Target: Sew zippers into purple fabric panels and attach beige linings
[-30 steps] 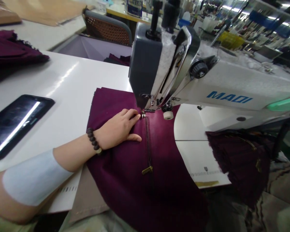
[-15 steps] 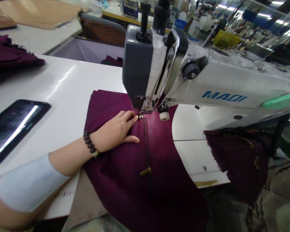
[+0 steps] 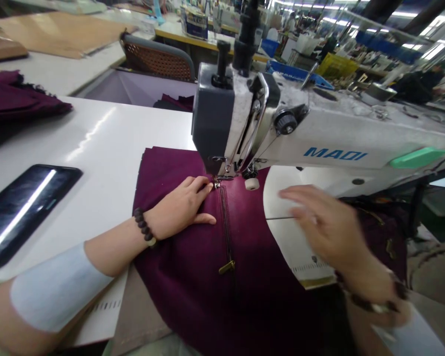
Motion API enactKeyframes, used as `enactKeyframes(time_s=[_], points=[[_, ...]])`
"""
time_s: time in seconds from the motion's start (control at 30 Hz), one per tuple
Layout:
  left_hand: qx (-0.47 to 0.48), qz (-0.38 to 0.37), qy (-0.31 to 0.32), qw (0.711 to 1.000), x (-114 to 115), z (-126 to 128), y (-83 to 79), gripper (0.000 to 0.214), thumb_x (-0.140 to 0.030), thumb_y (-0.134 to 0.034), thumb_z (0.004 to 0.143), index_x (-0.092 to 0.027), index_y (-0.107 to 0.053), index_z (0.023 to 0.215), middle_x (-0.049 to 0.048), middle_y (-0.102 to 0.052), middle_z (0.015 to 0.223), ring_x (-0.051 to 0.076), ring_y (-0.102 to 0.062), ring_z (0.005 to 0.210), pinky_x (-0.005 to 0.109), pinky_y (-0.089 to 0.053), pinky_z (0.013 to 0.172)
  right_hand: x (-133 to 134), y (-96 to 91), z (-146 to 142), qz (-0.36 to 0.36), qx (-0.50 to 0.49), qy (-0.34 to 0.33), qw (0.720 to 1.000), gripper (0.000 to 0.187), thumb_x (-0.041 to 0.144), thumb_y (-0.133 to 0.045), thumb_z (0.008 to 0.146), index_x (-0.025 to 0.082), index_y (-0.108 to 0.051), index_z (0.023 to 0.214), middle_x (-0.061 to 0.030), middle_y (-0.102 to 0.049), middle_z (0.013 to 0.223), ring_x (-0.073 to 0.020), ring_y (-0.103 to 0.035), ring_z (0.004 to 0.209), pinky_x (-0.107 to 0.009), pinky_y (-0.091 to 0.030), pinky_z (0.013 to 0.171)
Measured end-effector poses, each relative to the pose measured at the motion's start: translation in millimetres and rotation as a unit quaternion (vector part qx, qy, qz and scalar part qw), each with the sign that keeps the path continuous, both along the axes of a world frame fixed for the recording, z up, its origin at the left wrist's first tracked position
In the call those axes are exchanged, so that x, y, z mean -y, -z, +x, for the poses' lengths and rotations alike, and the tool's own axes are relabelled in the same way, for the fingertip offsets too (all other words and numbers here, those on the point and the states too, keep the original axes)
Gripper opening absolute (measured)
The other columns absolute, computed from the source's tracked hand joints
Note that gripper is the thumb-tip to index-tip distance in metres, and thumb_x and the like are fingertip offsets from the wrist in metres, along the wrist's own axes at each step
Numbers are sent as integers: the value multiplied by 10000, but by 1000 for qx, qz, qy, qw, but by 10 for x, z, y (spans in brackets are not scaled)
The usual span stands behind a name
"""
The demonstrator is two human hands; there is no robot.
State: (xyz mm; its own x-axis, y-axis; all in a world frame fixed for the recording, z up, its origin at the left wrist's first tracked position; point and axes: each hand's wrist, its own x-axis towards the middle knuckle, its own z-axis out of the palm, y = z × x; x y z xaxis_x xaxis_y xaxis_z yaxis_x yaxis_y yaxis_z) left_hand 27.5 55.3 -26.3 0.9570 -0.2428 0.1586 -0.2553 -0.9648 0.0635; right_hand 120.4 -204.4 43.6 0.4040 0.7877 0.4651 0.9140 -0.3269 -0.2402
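A maroon fabric panel (image 3: 255, 232) lies under the needle of a sewing machine (image 3: 226, 118), with a zipper (image 3: 224, 222) running down its middle. The zipper's brass pull (image 3: 227, 267) sits at the lower end. Pressed on the panel, my left hand (image 3: 181, 205) has its fingertips beside the presser foot (image 3: 217, 184) and its thumb spread away. It grips nothing that I can see. My right hand (image 3: 322, 222) is raised over the machine bed, right of the panel, blurred by motion. Its fingers are stretched out, thumb apart, and nothing shows in them.
A black phone (image 3: 29, 212) lies on the white table (image 3: 107, 128) at left. Maroon pieces (image 3: 22, 99) are stacked behind it. More maroon pieces with zippers (image 3: 385, 232) hang at right, partly behind my right hand. A brown chair back (image 3: 157, 57) stands beyond the table.
My right hand has come into view from the lower right and is over the machine bed. My left hand keeps its place on the panel. The view has shifted slightly.
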Motion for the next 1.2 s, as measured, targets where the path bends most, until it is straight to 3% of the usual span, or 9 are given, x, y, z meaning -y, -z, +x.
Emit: enactKeyframes(time_s=[0.07,0.13,0.27,1.2], points=[[3,-7,4,1000,-19,0,8,727,-595,-536,760,-28,-492,1214,190,-471,1178,290,-460,1024,402,-413,920,-341,306,-126,-70,-11,-46,996,298,269,-436,911,97,-556,1123,-130,-580,1131,-223,-521,1085,-412,-410,981],[2,-15,8,1000,-43,4,12,731,-597,-535,760,-38,-484,1229,185,-467,1186,288,-457,1024,403,-415,916,-616,541,-166,-138,-33,-35,989,414,287,-480,893,78,-475,1250,-159,-500,1259,-253,-427,1204,-449,-363,1020],[-9,-24,13,1000,-76,16,7,746,-593,-552,753,-52,-462,1260,175,-467,1191,285,-450,1021,407,-415,913,-805,758,-145,-188,-57,6,980,472,288,-450,908,112,-380,1341,-135,-358,1396,-255,-336,1279,-516,-274,1057],[-7,-39,14,999,-106,40,18,725,-589,-559,752,-79,-474,1260,169,-490,1182,295,-463,1044,410,-411,920,-801,775,-126,-184,-72,4,980,470,295,-412,920,132,-360,1357,-138,-347,1403,-240,-313,1301,-532,-245,1067]])
